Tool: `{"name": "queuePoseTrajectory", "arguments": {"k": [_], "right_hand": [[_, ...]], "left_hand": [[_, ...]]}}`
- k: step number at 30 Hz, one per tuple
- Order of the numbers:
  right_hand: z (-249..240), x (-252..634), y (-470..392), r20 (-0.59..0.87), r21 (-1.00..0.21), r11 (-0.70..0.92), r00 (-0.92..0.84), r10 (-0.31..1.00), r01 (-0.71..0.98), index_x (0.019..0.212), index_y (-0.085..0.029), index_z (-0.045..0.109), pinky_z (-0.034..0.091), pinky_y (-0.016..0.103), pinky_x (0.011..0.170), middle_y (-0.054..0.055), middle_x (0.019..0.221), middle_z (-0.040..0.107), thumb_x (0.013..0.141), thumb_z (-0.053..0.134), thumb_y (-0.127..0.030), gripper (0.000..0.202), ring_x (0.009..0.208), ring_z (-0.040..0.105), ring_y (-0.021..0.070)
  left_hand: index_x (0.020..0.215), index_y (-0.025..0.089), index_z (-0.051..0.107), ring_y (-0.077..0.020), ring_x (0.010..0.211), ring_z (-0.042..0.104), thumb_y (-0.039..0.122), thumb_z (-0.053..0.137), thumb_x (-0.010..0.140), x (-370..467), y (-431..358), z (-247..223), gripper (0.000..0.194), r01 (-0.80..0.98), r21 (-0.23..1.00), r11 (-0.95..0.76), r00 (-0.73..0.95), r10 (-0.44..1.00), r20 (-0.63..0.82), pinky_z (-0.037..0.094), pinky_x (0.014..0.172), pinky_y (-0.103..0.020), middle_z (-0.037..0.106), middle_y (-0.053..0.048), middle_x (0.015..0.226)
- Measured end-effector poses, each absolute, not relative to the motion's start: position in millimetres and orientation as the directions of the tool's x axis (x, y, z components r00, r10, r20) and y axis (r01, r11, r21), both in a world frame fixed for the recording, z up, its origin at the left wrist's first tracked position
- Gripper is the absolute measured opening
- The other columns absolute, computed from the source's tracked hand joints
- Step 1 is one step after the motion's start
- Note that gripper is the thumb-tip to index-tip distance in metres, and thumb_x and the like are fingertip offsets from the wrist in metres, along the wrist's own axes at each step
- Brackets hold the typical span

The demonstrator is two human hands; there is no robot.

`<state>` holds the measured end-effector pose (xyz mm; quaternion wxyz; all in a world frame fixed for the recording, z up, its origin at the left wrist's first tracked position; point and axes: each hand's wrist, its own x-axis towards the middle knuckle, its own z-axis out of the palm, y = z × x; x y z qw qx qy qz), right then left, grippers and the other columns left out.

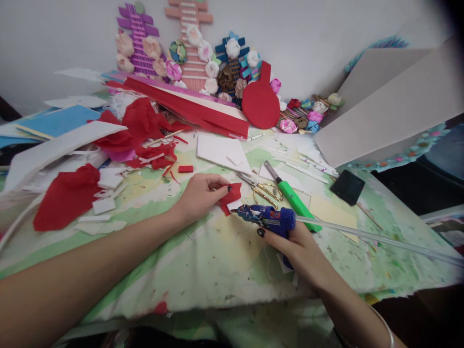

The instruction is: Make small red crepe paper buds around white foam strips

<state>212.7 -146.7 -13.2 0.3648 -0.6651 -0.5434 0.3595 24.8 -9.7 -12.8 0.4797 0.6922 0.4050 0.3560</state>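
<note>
One red piece (235, 190), cloth or crepe paper, small, held just above or on the near middle of the desk (203, 261); left edge pinched between the thumb and fingers of the left hand (201, 195), the nearer of the two. One white piece (233, 205), flat, set at the red piece's lower right, to the right of those fingers. One blue glue gun (270, 217), its handle wrapped by the fingers of the right hand (299, 246); barrel ran roughly left to right, the tip aimed left at the white piece; whether the two touched could not be told. One clear glue stick (362, 234), trailing rightward from the glue gun's rear. Beyond the glue gun: gold-handled scissors (267, 194) and a green utility knife (295, 203), both slantwise. Beyond the left hand: one small red block (185, 169), untouched.
</note>
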Motion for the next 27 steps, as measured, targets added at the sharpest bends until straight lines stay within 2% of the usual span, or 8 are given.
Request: {"name": "queuePoseTrajectory", "arguments": {"k": [5, 11, 16, 20, 27], "right_hand": [[-11, 214, -146, -0.088, -0.867, -0.157, 0.165, 0.982, 0.473, 0.113, -0.023, 0.066, 0.051, 0.037, 0.079, 0.004, 0.095, 0.07, 0.083, 0.06, -0.033, 0.032, 0.094, 0.061, 0.0265], [-8, 220, -145, -0.072, -0.86, -0.163, 0.202, 0.977, 0.484, 0.106, -0.021, 0.068, 0.051, 0.036, 0.077, 0.003, 0.09, 0.071, 0.08, 0.061, -0.031, 0.029, 0.09, 0.062, 0.0272], [-9, 223, -145, -0.069, -0.867, -0.155, 0.195, 0.978, 0.473, 0.112, -0.022, 0.066, 0.05, 0.035, 0.08, 0.002, 0.096, 0.071, 0.08, 0.06, -0.028, 0.033, 0.094, 0.061, 0.0272], [-10, 226, -145, -0.059, -0.856, -0.156, 0.206, 0.977, 0.494, 0.113, -0.02, 0.065, 0.05, 0.036, 0.081, 0.003, 0.105, 0.069, 0.082, 0.059, -0.031, 0.034, 0.095, 0.061, 0.0266], [-12, 229, -146, -0.017, -0.84, -0.129, 0.21, 0.977, 0.528, 0.111, -0.021, 0.066, 0.048, 0.042, 0.088, 0.005, 0.108, 0.069, 0.082, 0.06, -0.033, 0.032, 0.1, 0.06, 0.029]], "left_hand": [[0.074, 0.013, 0.07, -0.0158, 0.064, 0.066, 0.024, 0.061, 0.071, 24, -10, -12, 0.015, 0.241, 0.947, -0.212, 0.417, 0.904, 0.096, 0.051, 0.058, -0.023, 0.074, -0.004, 0.073], [0.072, 0.013, 0.07, -0.0167, 0.062, 0.066, 0.023, 0.062, 0.069, 26, -10, -11, 0.013, 0.227, 0.956, -0.184, 0.402, 0.912, 0.08, 0.053, 0.056, -0.024, 0.073, -0.004, 0.071], [0.073, 0.014, 0.071, -0.0167, 0.064, 0.067, 0.021, 0.063, 0.069, 26, -10, -13, 0.012, 0.214, 0.961, -0.178, 0.392, 0.916, 0.082, 0.054, 0.057, -0.023, 0.074, -0.004, 0.072], [0.072, 0.014, 0.071, -0.0166, 0.065, 0.067, 0.018, 0.063, 0.069, 27, -10, -12, 0.01, 0.198, 0.972, -0.127, 0.385, 0.922, 0.042, 0.055, 0.058, -0.023, 0.074, -0.004, 0.072], [0.073, 0.014, 0.07, -0.0153, 0.066, 0.067, 0.019, 0.062, 0.07, 27, -10, -12, 0.009, 0.205, 0.967, -0.15, 0.4, 0.915, 0.057, 0.053, 0.059, -0.022, 0.074, -0.003, 0.074]]}}
